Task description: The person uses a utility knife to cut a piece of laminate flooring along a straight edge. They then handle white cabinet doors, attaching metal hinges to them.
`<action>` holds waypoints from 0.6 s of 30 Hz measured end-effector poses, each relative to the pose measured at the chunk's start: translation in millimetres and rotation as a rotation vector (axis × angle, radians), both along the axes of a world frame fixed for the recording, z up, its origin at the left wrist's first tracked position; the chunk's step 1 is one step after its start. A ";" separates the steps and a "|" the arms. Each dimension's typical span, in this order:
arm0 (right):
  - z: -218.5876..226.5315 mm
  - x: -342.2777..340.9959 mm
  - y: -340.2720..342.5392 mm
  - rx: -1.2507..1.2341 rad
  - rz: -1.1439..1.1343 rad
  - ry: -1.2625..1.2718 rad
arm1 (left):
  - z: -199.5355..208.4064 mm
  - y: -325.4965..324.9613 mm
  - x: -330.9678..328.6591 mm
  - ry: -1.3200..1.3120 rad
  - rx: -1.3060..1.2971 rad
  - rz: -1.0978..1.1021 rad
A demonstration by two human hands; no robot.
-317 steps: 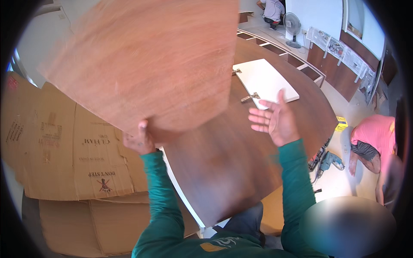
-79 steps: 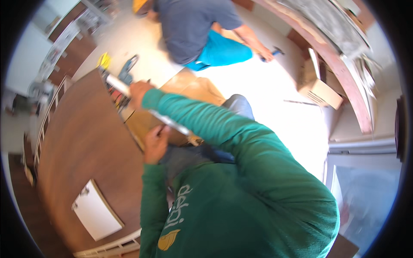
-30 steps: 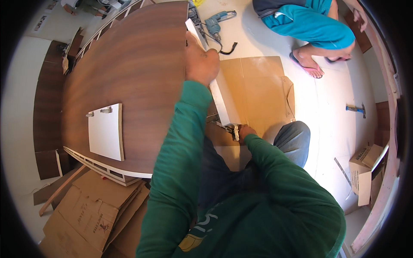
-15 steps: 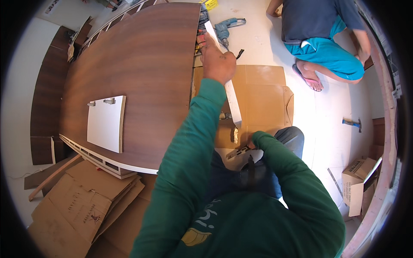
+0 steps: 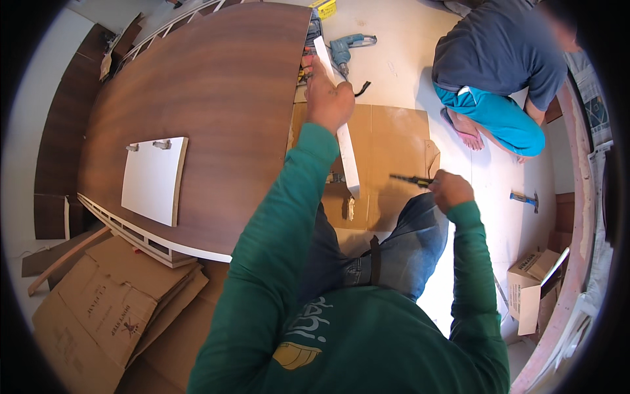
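Observation:
My left hand (image 5: 330,100) is closed around the upper part of a long white strip (image 5: 348,154), which slants across a flattened cardboard sheet (image 5: 397,141). My right hand (image 5: 453,190) grips what looks like a slim dark utility knife (image 5: 413,179), held above the sheet's right side with its tip pointing left toward the strip. The knife and the strip are apart. Just beyond the strip's near end lies a small ragged tan piece (image 5: 351,209). A partly hidden tool (image 5: 335,178) rests beside the strip.
A large brown panel (image 5: 197,85) at left bears a white board (image 5: 154,180) with hinges. A drill (image 5: 344,51) lies ahead, near a yellow box (image 5: 324,9). Another person (image 5: 492,72) crouches at right. A hammer (image 5: 525,201) and an opened carton (image 5: 530,289) are on the right-hand floor.
My right hand has come up from beside my lap, moving right and forward with the knife. My left hand stays on the strip. The other person has leaned lower.

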State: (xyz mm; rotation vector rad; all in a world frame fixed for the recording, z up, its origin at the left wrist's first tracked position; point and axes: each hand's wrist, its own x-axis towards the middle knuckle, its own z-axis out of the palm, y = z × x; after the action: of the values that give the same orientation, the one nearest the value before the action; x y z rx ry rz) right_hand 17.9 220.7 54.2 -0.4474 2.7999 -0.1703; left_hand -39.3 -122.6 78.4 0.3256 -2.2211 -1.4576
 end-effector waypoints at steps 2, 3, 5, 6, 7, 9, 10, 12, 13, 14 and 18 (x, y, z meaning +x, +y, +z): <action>20.5 -0.6 18.1 -0.499 -0.059 -0.087 | 2.9 -3.9 -4.0 -0.004 0.059 -0.016; 29.3 9.3 17.6 -0.766 -0.131 -0.200 | 3.6 -5.7 -0.6 -0.029 0.107 -0.012; 54.3 43.5 10.2 -1.294 -0.276 -0.419 | 13.8 -4.6 7.2 -0.008 0.159 -0.059; 64.5 56.0 12.7 -1.299 -0.254 -0.600 | 16.0 -5.4 11.3 0.017 0.184 -0.056; 62.0 69.8 11.5 -1.363 -0.291 -0.712 | 18.2 -4.3 13.9 0.042 0.210 -0.060; 45.5 96.3 1.5 -1.492 -0.347 -0.856 | 23.8 -1.9 20.8 0.096 0.309 -0.114; 32.8 107.4 -6.8 -1.557 -0.361 -0.889 | 26.6 -1.8 20.8 0.068 0.308 -0.115; 26.7 121.1 -24.5 -1.639 -0.402 -0.848 | 29.6 -2.4 22.9 0.013 0.297 -0.104; 27.7 123.2 -31.4 -1.652 -0.440 -0.823 | 25.8 -2.8 18.5 0.015 0.244 -0.096; 27.6 124.6 -35.6 -1.664 -0.477 -0.798 | 22.2 -2.8 15.7 -0.005 0.213 -0.085; 3.5 111.1 -29.4 -1.402 -0.508 -0.549 | 13.9 1.0 6.0 -0.002 0.077 -0.054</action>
State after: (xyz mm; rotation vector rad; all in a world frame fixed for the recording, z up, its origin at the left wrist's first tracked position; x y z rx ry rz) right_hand 129.0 191.3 57.7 0.0915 1.7689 -1.9978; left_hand -33.4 -121.6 92.3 0.2950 -2.1948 -1.5751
